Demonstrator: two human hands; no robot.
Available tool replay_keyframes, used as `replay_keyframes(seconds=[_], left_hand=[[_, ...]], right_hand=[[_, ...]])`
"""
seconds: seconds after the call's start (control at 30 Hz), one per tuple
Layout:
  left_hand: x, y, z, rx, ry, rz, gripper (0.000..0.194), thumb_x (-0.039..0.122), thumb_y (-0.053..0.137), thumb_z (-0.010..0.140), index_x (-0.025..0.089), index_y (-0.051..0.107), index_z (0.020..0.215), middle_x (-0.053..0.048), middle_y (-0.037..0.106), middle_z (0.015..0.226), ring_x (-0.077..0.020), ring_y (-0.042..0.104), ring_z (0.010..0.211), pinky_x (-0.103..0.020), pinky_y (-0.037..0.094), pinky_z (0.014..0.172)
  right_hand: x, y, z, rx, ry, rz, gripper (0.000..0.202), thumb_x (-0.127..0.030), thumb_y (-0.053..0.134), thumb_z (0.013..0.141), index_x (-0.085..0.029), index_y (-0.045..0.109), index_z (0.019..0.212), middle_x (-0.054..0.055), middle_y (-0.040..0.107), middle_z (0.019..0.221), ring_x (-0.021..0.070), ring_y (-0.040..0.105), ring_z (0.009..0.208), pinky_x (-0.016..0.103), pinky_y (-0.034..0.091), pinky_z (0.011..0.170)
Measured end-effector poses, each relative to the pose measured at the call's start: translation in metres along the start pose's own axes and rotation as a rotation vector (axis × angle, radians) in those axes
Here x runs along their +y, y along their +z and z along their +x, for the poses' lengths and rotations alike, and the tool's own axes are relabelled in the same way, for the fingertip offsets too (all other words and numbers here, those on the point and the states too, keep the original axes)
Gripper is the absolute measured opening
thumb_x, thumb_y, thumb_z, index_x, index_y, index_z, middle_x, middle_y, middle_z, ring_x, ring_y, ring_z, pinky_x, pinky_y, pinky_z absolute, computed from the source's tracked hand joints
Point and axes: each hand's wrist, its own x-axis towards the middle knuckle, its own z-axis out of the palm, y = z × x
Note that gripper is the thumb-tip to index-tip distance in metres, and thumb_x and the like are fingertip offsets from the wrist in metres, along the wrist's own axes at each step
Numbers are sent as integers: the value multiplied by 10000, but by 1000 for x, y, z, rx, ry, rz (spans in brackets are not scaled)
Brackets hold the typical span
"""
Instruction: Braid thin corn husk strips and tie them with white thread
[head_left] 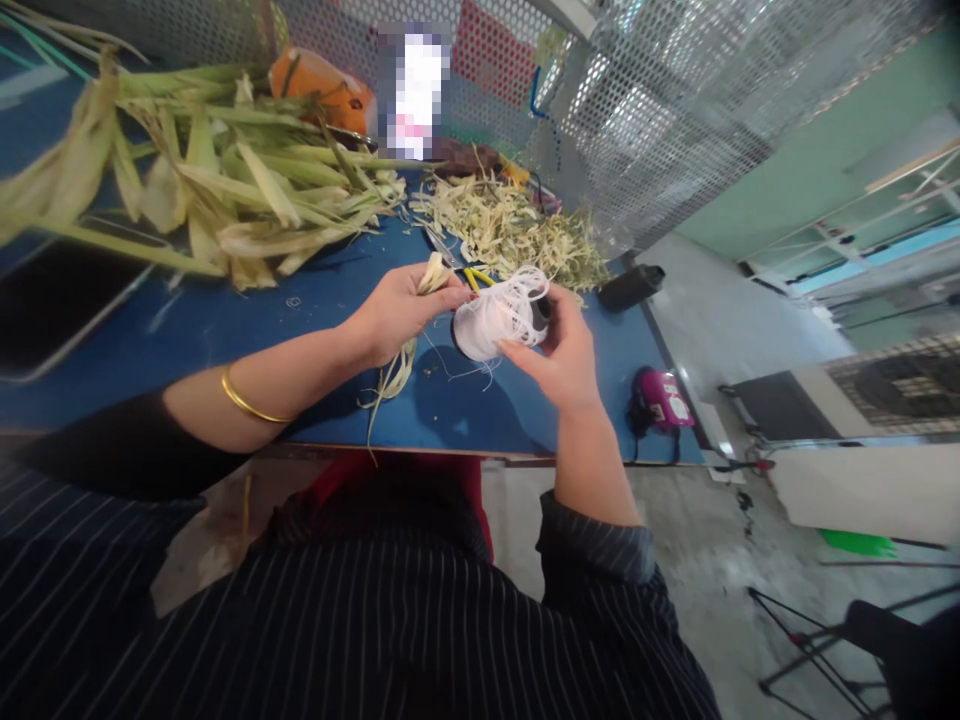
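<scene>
The pale, folded bundle of dry husk strips [435,272] is pinched in the left hand [397,310] above the blue surface [465,425], ends dangling. The right hand [566,345] grips a spool of white thread [484,328], loops slack on top. Gathering looks done; whether thread binds the strips is unclear. Long green husks [270,185] appear unworked beside shredded pale scraps [517,225].

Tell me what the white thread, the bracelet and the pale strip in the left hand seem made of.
White thread: synthetic or cotton cord, perhaps; little shine, lying in pliant loops.
Bracelet: metal, likely gold or gold-coloured; its smooth yellow band gleams.
Pale strip: probably dried plant husk or leaf; matte, with creased, fibrous folds.
</scene>
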Motion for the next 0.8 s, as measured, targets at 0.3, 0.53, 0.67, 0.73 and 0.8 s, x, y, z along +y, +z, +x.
replay_keyframes(seconds=[0.3,0.53,0.67,0.73,0.8], left_hand=[[-10,-8,9,-98,-150,-190,240,368,744,739,201,583,676,2,526,624,-39,179,405,-255,110,418],[-11,-8,11,-116,-218,-208,210,293,741,751,197,569,677,12,452,585,-29,171,395,-245,33,416],[-12,-7,11,-46,-231,-165,174,255,719,770,193,578,691,-17,537,656,-27,183,402,-245,51,418],[-12,-7,12,-9,-229,-178,165,235,697,795,186,576,695,-15,529,657,-26,185,399,-248,49,412],[-12,-7,13,24,-226,-205,162,214,675,820,174,571,701,-7,510,655,-20,190,393,-250,40,407]], right_hand=[[8,-18,-4,-4,22,-51,679,-507,796,644,-276,519,1220,69,603,1212,257,589,1121,416,522,942],[13,-23,-7,-5,28,-88,672,-461,813,630,-276,529,1210,62,608,1193,254,591,1099,415,528,927],[11,-23,-8,-4,24,-81,667,-464,808,635,-272,531,1210,67,606,1200,255,589,1106,411,533,923],[11,-23,-8,-8,24,-69,663,-461,806,641,-272,531,1214,67,607,1201,253,594,1099,408,534,921],[11,-24,-9,-10,22,-59,658,-456,806,646,-272,532,1216,67,608,1200,253,598,1095,409,533,923]])
